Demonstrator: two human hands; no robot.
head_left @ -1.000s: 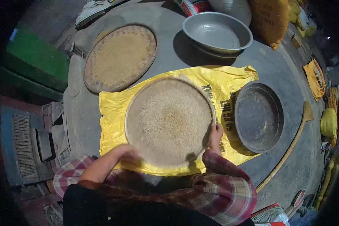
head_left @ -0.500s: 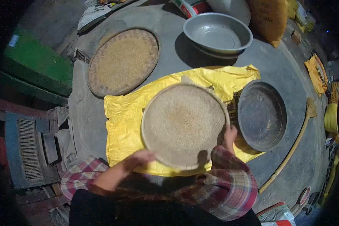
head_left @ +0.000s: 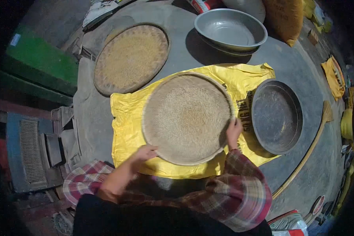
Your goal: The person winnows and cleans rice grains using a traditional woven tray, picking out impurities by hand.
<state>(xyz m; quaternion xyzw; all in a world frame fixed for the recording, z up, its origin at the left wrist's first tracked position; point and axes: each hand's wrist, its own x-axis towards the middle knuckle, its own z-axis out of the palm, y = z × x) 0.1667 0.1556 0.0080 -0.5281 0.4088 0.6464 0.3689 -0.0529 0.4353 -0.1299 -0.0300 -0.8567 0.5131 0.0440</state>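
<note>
A round woven winnowing tray [head_left: 161,143] is held level over a yellow plastic sack [head_left: 126,129] spread on the floor. Pale grain [head_left: 188,112] covers most of the tray, densest and browner in the middle. My left hand [head_left: 145,152] grips the rim at the near left, thumb on top. On the right side, my right hand [head_left: 234,131] is closed round the rim. The fingers under the tray are hidden, and the tray's edge is blurred by motion.
A dark shallow metal pan [head_left: 277,118] sits at the sack's right edge. Behind stand a grey metal basin [head_left: 232,29] and a second grain-filled woven tray [head_left: 131,59]. A broom [head_left: 306,157] lies at the right; a green box [head_left: 39,59] stands left. Full sacks [head_left: 283,19] stand at the back.
The winnowing tray has shifted away from me and slightly left, with both hands still on it. Its grain has spread wider. My right hand moved up and left with the rim.
</note>
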